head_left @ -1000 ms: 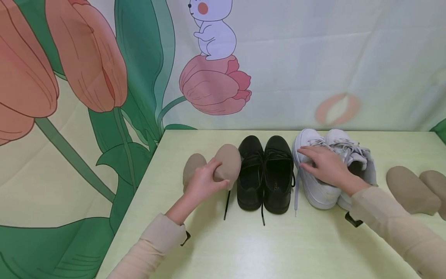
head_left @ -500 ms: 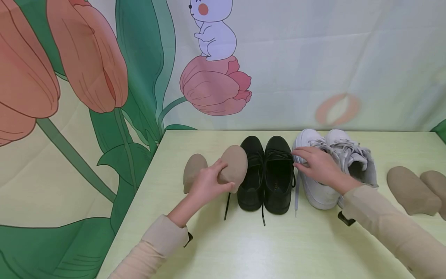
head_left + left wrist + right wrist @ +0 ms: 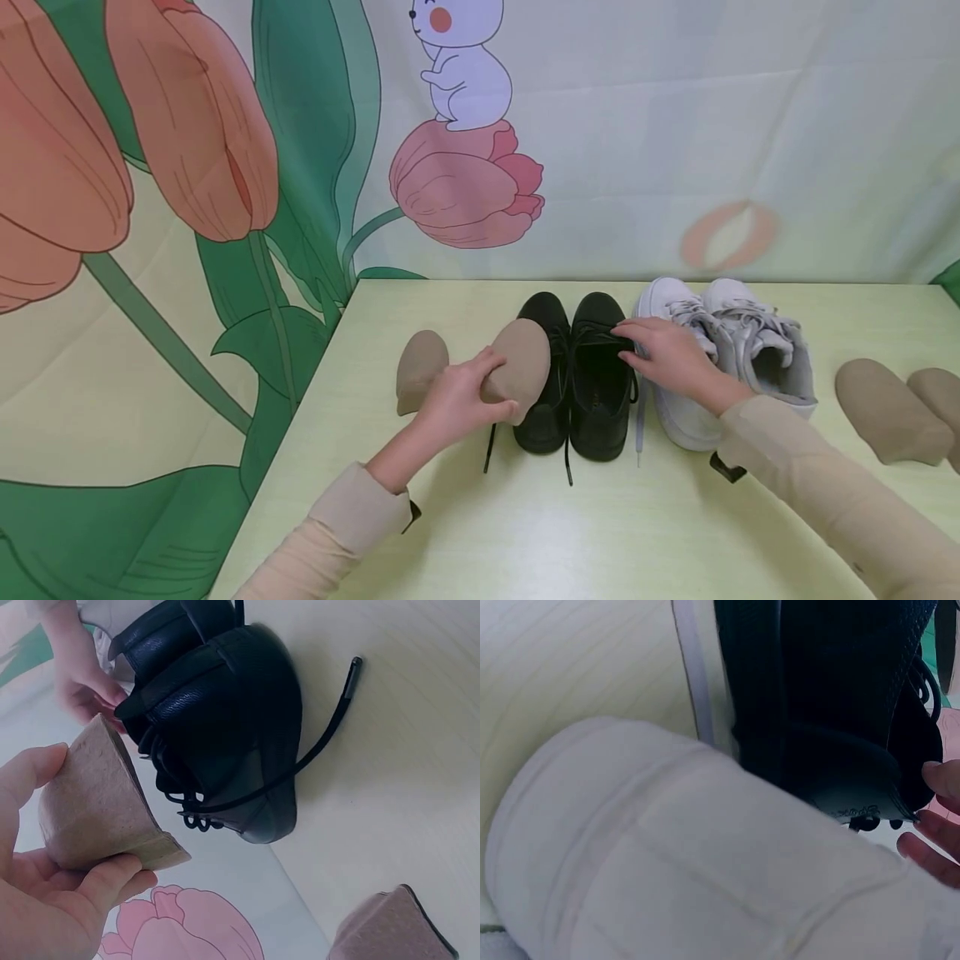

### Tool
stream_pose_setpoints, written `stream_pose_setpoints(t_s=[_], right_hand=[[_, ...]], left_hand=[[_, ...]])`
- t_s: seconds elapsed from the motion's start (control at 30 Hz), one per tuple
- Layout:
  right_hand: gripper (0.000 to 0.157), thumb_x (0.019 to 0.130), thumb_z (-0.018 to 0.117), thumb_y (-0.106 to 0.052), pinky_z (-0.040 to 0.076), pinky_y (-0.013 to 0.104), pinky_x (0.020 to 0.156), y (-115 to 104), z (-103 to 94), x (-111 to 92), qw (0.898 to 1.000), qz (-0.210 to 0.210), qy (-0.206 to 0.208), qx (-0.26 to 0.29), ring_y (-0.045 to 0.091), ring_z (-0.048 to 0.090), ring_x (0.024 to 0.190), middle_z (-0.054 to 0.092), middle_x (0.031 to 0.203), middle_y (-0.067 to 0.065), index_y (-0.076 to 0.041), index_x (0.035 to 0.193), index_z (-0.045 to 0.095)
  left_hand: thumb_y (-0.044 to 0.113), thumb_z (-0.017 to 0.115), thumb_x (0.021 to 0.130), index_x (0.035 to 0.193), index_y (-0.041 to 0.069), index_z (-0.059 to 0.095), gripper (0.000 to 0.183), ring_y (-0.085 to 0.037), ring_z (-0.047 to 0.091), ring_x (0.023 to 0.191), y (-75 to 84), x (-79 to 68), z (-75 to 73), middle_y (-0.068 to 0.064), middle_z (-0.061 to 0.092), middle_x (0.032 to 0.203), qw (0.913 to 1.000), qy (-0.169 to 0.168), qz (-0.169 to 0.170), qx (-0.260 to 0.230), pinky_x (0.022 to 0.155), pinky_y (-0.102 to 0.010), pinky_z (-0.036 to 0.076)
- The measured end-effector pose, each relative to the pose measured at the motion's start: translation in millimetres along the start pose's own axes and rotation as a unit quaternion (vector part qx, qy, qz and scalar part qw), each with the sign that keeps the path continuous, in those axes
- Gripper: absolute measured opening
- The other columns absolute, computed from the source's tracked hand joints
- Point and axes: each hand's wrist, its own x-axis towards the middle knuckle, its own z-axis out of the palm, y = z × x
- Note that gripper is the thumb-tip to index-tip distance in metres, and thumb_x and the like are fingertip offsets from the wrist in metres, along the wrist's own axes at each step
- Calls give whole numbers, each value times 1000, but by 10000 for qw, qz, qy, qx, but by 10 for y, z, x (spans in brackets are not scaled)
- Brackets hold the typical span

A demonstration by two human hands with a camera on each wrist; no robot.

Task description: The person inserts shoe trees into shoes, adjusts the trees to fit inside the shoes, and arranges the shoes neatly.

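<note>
My left hand [image 3: 456, 408] pinches a tan molded-pulp shoe insert [image 3: 519, 367] between thumb and fingers. It hangs raised beside the left black lace-up shoe [image 3: 540, 427], covering part of that shoe. The left wrist view shows the held insert [image 3: 97, 802] as a hollow, thin-walled toe shape. My right hand [image 3: 673, 358] reaches to the right black shoe [image 3: 597, 425], its fingertips at the tongue edge by the opening. Thumb and fingers there stay apart in the right wrist view. The black shoes stand side by side, heels toward me, laces trailing.
A second tan insert [image 3: 420, 371] rests on the table at the left. White sneakers [image 3: 686, 412] stand right of the black shoes, partly under my right hand. Two more inserts [image 3: 885, 408] lie farther right. A printed cloth [image 3: 615, 150] hangs behind the pale table [image 3: 510, 533].
My left hand has carried the insert rightward, over the edge of the left black shoe. My right hand has slid left from above the white sneaker to the right black shoe's opening.
</note>
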Motion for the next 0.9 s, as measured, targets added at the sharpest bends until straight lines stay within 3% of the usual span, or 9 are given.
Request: stream_pose_setpoints(t_s=[0.47,0.9], right_hand=[[19,76,65,-8,47,38,71,-45,75,71,9999,21,49,-98,25,59,84,62,93,9,-6,95,66],[12,77,62,-4,47,38,72,-48,118,125,9997,123,65,-189,26,57,83,63,87,8,-5,88,66]], left_hand=[[30,69,73,124,8,50,58,-28,48,116,97,-30,6,-14,41,135,9994,-292,153,-108,88,-35,45],[31,68,74,124,10,51,57,-27,50,115,190,-50,46,-11,43,134,9990,-380,245,-42,88,-35,44]])
